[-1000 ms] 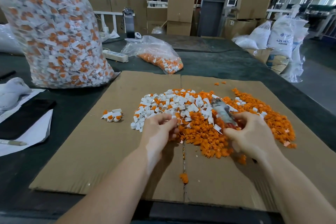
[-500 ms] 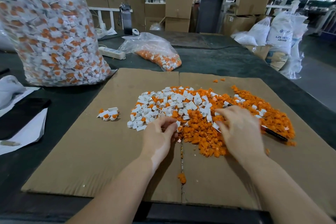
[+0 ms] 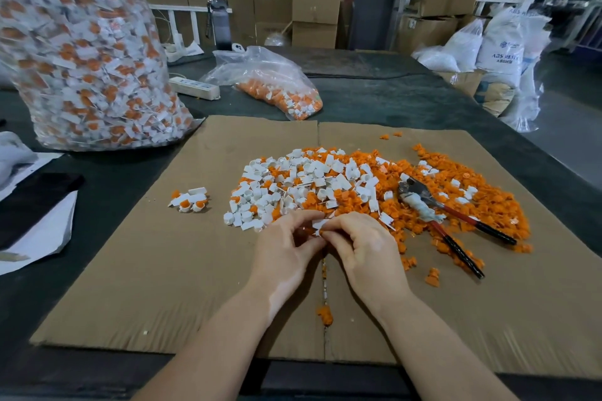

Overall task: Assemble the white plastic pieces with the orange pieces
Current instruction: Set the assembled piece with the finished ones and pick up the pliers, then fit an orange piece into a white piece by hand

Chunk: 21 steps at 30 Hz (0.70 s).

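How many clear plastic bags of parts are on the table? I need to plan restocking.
2. The big bag stands at the far left, beside the cardboard sheet. The small bag lies behind the sheet, near the power strip. Others may sit out of view.

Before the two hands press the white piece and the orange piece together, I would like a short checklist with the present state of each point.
1. White piece held: ok, pinched between the fingertips of the left hand and the right hand.
2. Orange piece in hand: cannot tell, the fingers hide it.
3. Pieces lined up: cannot tell, too small and covered.
4. Pliers out of the way: ok, they lie on the orange pile to the right, apart from both hands.
5. Supply in reach: ok, mixed pile lies just beyond the hands.
6. Place for finished pieces: ok, small group lies left on the cardboard.
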### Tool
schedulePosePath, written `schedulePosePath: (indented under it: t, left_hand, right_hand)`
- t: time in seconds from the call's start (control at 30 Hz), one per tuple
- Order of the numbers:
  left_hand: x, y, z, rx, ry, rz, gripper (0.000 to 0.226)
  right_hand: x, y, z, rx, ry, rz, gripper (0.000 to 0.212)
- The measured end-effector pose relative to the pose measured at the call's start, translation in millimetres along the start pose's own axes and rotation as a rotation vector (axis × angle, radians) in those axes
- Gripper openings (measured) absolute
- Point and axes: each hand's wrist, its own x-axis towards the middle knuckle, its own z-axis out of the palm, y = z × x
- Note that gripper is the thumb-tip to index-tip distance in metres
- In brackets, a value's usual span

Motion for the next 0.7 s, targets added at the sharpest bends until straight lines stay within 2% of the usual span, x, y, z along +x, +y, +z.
schedulePosePath:
  t: [0.27,0.47,0.53,0.6,0.7]
  left_hand:
    - [-3.9,-0.5,0.2,-0.007,0.081,0.031,0.027]
    - [24.2,-23.8,-56.8,-0.017,0.401,-0.148,0.017]
    - [34.4,-38.4,-81.5,0.186,0.475,-0.233,0.009]
    - [38.1,-49.1,-98.7,0.438,0.497,-0.335,0.015]
    - [37.5,-56.6,-110.2,0.569,0.492,-0.396,0.020]
  right_hand:
    - [-0.1,0.1,-1.0,-0.063,0.068,-0.029,0.008]
    - [-1.7,2.1,0.5,-0.061,0.116,-0.029,0.006]
    - [-1.4,1.8,1.1,-0.077,0.110,-0.039,0.005]
    - [-0.6,1.7,1.8,-0.087,0.116,-0.044,0.005]
    - [-0.3,3.1,2.8,-0.105,0.133,-0.042,0.007]
